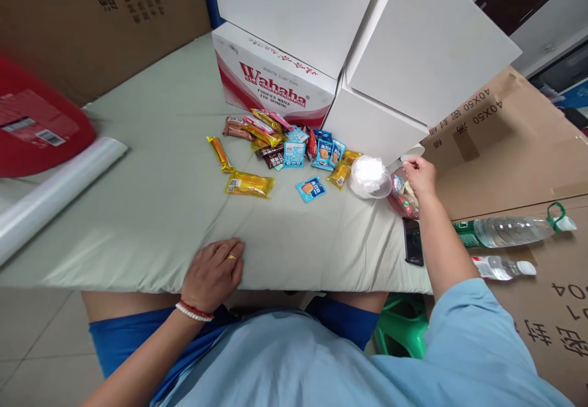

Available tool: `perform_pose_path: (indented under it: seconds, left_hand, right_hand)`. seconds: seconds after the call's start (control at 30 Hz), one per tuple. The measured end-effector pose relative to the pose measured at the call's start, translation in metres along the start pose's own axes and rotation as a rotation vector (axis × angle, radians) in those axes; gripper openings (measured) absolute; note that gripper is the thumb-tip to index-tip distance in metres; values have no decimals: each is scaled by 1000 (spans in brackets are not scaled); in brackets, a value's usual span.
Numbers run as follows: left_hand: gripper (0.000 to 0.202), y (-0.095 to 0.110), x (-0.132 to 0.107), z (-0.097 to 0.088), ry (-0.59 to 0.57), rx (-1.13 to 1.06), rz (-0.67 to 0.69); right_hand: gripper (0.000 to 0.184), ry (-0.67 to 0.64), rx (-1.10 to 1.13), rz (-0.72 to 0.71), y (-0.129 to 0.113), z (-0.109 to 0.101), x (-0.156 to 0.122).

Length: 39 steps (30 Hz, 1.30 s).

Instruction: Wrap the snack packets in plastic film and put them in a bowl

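Note:
My left hand (214, 272) rests on the green-grey table cover near the front edge, its fingers curled in, with nothing showing in them. At the right, my right hand (419, 176) pinches a thin, pale, rounded piece (412, 152), perhaps a lid; its far side stands close to the white boxes. Just below that hand sits a reddish see-through container (401, 197) of small wrapped pieces, partly hidden by the hand. Left of it are stacked clear plastic bowls (370, 177). Further left lies a pile of wrapped snacks (294, 154), with a blue sachet (311, 190) and a yellow packet (249, 184) in front.
Behind the snacks stand a Wahaha carton (275, 82) and large white boxes (298, 9). A phone (413, 243) lies by my right forearm, bottles (514, 232) beyond it. A plastic film roll (59, 193) and a red container (41, 119) are at the left.

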<state>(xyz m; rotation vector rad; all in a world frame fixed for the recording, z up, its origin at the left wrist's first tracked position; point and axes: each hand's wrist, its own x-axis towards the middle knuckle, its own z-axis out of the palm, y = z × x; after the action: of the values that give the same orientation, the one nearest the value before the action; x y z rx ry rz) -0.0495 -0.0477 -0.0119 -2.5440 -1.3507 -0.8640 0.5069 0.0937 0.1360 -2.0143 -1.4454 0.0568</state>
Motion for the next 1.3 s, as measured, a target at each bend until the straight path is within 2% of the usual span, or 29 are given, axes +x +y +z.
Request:
perform_pose_path:
  seconds: [0.07,0.13,0.2,0.27,0.37,0.43,0.5,0.53,0.6,0.67,0.77,0.83,0.9,0.97,1.07,1.17,1.3]
  left_hand:
    - [21,1,0,0,1,-2,-2]
    - [21,1,-1,-1,-1,0,0]
    - [21,2,-2,0,-3,8,-3]
    - [21,2,-3,0,-6,10,-9]
    - [22,2,-5,3,2,-8,-23]
    - [21,0,-7,4,23,-57,-47]
    - [20,0,-7,3,52,-164,-109]
    - [20,1,-6,2,68,-241,-164]
    - [21,8,-4,-2,85,-422,-318]
    - [21,21,1,-9,48,-626,-494]
    - [23,45,16,-17,-152,-1007,-738]
    - [33,58,28,-20,-263,-1320,-905]
    - [47,65,38,-20,-346,-1631,-1077]
    - [56,67,43,-21,-450,-1897,-1193]
    - [52,67,44,-21,-534,-2117,-1229]
    - [49,68,41,-22,-455,-2101,-1193]
    - [53,73,40,-24,-259,-1894,-1121]
  right_hand:
    - [28,-132,-6,-199,-24,7,-5]
    - [32,-307,-102,-375,-42,13,-11]
    - [27,-411,-239,-436,-52,18,-15]
    - [15,-404,-321,-379,-55,20,-17]
    - [13,-277,-232,-253,-55,13,-21]
    - [12,-113,-41,-183,-60,3,-30]
    - [13,49,285,-59,-72,-8,-49]
    - [16,78,487,24,-80,-12,-63]
    - [26,-2,876,205,-98,-13,-101]
    - [32,-180,1112,356,-116,-4,-147]
    - [33,-437,1253,564,-136,26,-216]
    - [31,-551,1320,661,-145,49,-254]
    - [28,-624,1371,719,-152,68,-281]
    - [28,-670,1400,748,-158,79,-295]
    - [29,-722,1358,751,-165,84,-301]
    - [33,-710,1188,703,-166,83,-298]
    - [39,-475,999,588,-168,80,-299]
